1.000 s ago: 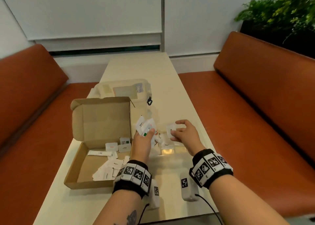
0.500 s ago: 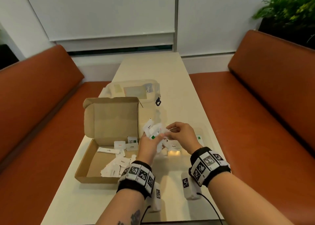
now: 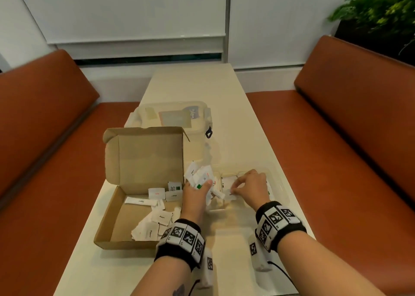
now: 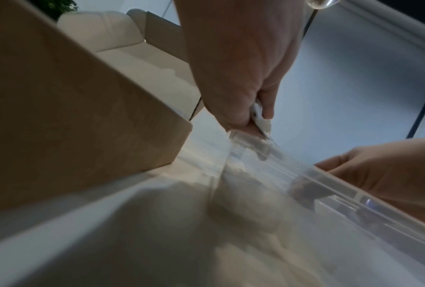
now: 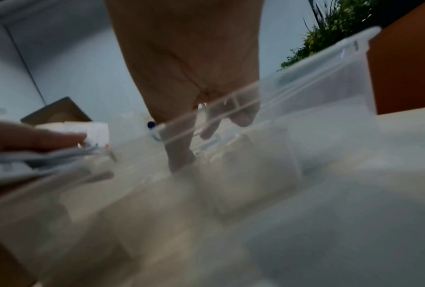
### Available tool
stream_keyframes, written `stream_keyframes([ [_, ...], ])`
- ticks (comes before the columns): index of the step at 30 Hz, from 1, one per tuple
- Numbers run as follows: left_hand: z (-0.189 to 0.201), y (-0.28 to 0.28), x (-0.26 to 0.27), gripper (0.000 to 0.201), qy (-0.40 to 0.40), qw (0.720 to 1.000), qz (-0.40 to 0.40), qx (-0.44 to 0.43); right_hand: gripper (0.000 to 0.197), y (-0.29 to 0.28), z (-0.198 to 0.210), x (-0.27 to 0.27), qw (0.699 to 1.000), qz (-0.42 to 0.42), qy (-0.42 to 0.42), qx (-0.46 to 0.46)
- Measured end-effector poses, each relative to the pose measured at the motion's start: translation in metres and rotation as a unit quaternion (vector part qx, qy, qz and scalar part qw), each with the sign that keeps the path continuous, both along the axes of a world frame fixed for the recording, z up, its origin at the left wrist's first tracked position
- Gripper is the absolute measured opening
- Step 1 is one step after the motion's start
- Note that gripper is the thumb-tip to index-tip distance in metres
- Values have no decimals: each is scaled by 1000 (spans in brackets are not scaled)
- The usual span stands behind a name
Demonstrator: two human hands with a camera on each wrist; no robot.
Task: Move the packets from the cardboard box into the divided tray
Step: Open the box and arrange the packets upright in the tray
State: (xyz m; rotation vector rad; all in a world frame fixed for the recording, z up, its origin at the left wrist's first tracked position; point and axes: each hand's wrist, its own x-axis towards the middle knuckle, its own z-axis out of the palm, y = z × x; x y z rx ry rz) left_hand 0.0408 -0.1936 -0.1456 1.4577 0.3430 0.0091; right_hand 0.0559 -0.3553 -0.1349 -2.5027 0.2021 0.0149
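Packets (image 3: pixel 155 217) are mostly lying loose on the floor of the open cardboard box (image 3: pixel 125 206), which is sitting on the counter (image 3: pixel 224 107) just left of the clear divided tray (image 3: pixel 279 189). Step in hand, as I judge it: sorting a handful into the tray, one packet at a time.

Left hand (image 3: pixel 195 194) is gripping a fanned bunch of packets (image 3: pixel 199 175) above the gap between box and tray, thumb pressing across the front of the bunch, fingers curling behind. The left wrist view is showing white packet edges sticking out between thumb and fingers (image 4: pixel 267 108).

Right hand (image 3: pixel 251 188) is reaching down inside the tray, fingertips bunching together and pinching one small white packet (image 3: pixel 230 196) low in a compartment. Which compartment exactly, cannot tell; the tray walls are clear and blurry. The right wrist view is showing the fingers (image 5: pixel 181 155) dipping past the tray rim (image 5: pixel 304 64), nearly touching the bottom.

A few packets are already lying in the tray near the right hand.

Next move probably calls for letting go of that packet, then pulling another from the left hand's bunch. The packets are thin and slippery-looking, so the bunch could slide or drop some. Many are waiting in the box, so the task looks well short of done.

A lidded clear container (image 3: pixel 177 118) is sitting behind the box.
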Motion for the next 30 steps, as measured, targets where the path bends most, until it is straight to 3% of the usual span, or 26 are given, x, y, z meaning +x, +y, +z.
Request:
stream_keyframes([
  [7,-4,1,1,19,24,1000,-6,-8,7,8,-9,0,996,23,-15,-90],
  [10,-3,0,1,20,22,1000,-6,-14,13,9,-11,-1,993,44,-24,-104],
  [20,0,1,-1,18,16,1000,-20,-17,7,12,-13,3,989,59,-9,-138],
  [22,1,1,0,19,16,1000,-16,-19,7,14,-10,3,993,54,-38,-99],
  [25,5,-1,1,22,13,999,-6,-45,11,22,3,0,994,60,-58,77],
  [27,9,-2,3,24,22,997,13,-80,7,28,14,-3,976,83,-10,203],
  [30,16,-2,6,39,21,991,32,-126,9,34,27,-6,942,91,49,319],
])
